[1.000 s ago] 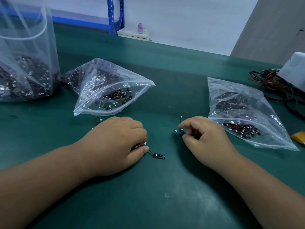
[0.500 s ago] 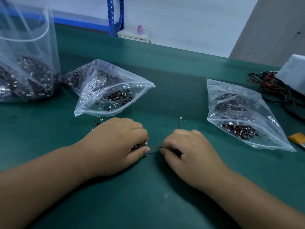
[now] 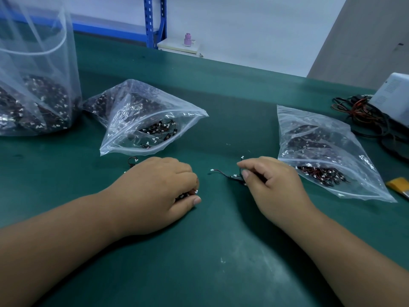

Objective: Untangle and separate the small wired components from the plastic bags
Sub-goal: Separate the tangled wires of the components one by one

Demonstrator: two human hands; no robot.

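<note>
Now that the hands are apart where they met a moment ago, my left hand (image 3: pixel 155 191) curls over the tangled bunch (image 3: pixel 188 195) on the mat (image 3: pixel 221 240), while my right hand (image 3: pixel 272 187) pinches a wired piece (image 3: pixel 230 175) pulled clear, near the right bag (image 3: pixel 327 147); one more separated, I judge

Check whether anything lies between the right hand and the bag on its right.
Nothing visible does. The right hand pinches a few loose wires, and the near edge of the right bag lies right beside its knuckles. The left hand grips its own bunch of wires, off to the other side.
</note>
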